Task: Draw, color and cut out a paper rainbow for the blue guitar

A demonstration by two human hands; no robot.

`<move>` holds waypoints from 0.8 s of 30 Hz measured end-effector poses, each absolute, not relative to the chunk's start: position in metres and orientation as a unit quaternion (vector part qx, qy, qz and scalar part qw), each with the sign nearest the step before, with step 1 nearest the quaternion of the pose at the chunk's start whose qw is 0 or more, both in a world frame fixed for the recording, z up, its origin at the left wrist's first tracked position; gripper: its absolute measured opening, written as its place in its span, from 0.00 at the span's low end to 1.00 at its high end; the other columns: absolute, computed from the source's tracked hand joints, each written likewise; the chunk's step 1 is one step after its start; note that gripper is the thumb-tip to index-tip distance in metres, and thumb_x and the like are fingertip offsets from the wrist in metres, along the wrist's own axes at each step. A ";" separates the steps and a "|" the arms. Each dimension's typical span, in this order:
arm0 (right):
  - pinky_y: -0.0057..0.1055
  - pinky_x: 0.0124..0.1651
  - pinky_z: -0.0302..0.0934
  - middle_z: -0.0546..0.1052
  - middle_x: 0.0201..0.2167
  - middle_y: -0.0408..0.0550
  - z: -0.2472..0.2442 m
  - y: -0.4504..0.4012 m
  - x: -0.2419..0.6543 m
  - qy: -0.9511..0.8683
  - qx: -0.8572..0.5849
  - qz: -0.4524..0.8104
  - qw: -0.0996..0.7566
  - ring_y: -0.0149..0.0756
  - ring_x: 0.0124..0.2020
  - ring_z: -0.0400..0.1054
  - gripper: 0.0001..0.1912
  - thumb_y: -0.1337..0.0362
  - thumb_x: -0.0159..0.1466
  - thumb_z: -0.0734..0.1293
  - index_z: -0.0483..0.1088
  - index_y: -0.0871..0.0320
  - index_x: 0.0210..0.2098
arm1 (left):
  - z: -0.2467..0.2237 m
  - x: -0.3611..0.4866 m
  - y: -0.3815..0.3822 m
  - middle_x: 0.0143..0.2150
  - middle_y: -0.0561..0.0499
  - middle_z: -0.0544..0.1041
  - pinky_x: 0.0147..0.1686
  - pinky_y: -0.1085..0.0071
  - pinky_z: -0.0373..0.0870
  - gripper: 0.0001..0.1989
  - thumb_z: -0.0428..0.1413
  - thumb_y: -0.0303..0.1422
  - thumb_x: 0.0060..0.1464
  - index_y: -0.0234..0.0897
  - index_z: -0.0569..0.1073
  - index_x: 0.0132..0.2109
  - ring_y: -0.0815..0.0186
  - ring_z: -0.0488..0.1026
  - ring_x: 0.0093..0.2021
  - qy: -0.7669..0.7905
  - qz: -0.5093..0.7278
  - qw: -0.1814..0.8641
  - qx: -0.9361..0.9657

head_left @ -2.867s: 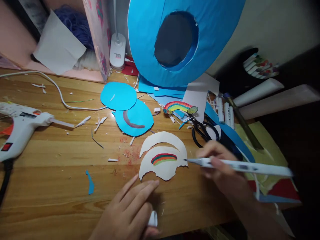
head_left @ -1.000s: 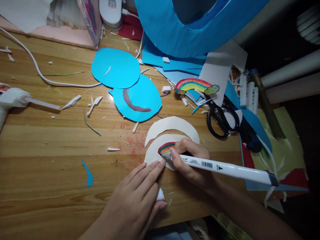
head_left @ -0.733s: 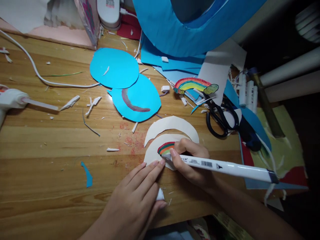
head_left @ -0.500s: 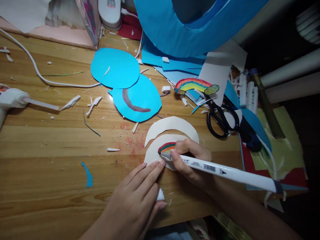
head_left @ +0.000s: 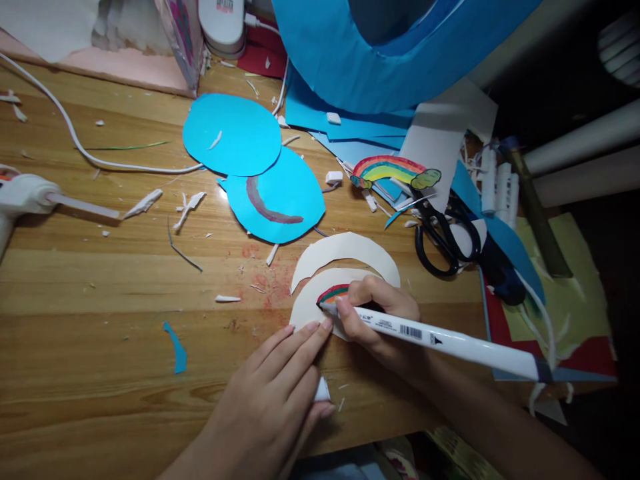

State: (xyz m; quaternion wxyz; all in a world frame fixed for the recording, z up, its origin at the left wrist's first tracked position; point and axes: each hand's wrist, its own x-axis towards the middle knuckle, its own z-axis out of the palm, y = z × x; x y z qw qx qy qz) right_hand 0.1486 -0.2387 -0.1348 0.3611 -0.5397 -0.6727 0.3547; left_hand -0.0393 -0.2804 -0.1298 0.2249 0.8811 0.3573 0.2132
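Observation:
My right hand (head_left: pixel 383 317) grips a white marker (head_left: pixel 445 343) with a dark end. Its tip touches the left edge of a small drawn rainbow (head_left: pixel 334 291) on a cream paper piece (head_left: pixel 306 303). Green, red and orange bands show, partly hidden by my fingers. My left hand (head_left: pixel 280 387) lies flat, with outstretched fingertips pressing the paper's lower edge. A white cylindrical piece (head_left: pixel 322 389), like a marker cap, shows between the left thumb and forefinger; whether it is held I cannot tell. Just beyond lies a curved cream paper strip (head_left: pixel 345 248).
Blue paper ovals (head_left: pixel 233 137) lie farther back. A cut-out rainbow (head_left: pixel 395 170) and black-handled scissors (head_left: pixel 447 240) are at the right, near several white markers (head_left: pixel 500 190). On the left sits a glue gun (head_left: pixel 30 197). A white cable (head_left: pixel 65 120) and paper scraps cross the wooden table (head_left: pixel 100 413).
The marker's rear end has swung slightly left, and its tip has shifted a little at the rainbow's left edge. My left hand stays on the paper.

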 end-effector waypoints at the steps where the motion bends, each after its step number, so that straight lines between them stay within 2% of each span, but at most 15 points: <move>1: 0.25 0.21 0.51 0.65 0.17 0.37 -0.135 -0.239 0.148 -0.670 -0.544 0.355 0.360 0.26 0.18 0.58 0.14 0.70 0.59 0.66 0.57 0.55 0.21 | -0.130 -0.039 -0.280 0.60 0.46 0.70 0.57 0.67 0.66 0.14 0.46 0.32 0.64 0.32 0.73 0.48 0.64 0.66 0.58 0.356 0.212 0.226 0.881; 6: 0.25 0.21 0.51 0.66 0.17 0.37 -0.134 -0.238 0.148 -0.660 -0.549 0.360 0.366 0.26 0.18 0.58 0.14 0.68 0.59 0.66 0.58 0.55 0.21 | -0.133 -0.039 -0.282 0.60 0.46 0.69 0.57 0.68 0.65 0.15 0.46 0.33 0.64 0.31 0.72 0.50 0.65 0.65 0.59 0.355 0.216 0.221 0.882; 11: 0.24 0.21 0.52 0.66 0.17 0.36 -0.131 -0.237 0.148 -0.651 -0.558 0.354 0.372 0.25 0.18 0.58 0.14 0.68 0.59 0.66 0.58 0.56 0.21 | -0.139 -0.039 -0.286 0.62 0.47 0.67 0.60 0.68 0.59 0.16 0.44 0.33 0.65 0.31 0.71 0.51 0.65 0.62 0.61 0.364 0.238 0.225 0.872; 20: 0.25 0.25 0.55 0.64 0.19 0.36 -0.134 -0.238 0.152 -0.626 -0.577 0.370 0.373 0.27 0.21 0.59 0.13 0.66 0.61 0.66 0.59 0.55 0.23 | -0.132 -0.039 -0.280 0.60 0.47 0.69 0.57 0.68 0.64 0.15 0.45 0.33 0.64 0.32 0.72 0.50 0.65 0.65 0.59 0.353 0.207 0.218 0.886; 24: 0.26 0.24 0.54 0.65 0.19 0.37 -0.134 -0.238 0.155 -0.622 -0.589 0.363 0.366 0.27 0.20 0.58 0.13 0.65 0.61 0.66 0.59 0.55 0.23 | -0.136 -0.039 -0.284 0.61 0.48 0.68 0.59 0.68 0.62 0.15 0.45 0.33 0.64 0.32 0.72 0.51 0.65 0.64 0.60 0.361 0.225 0.232 0.875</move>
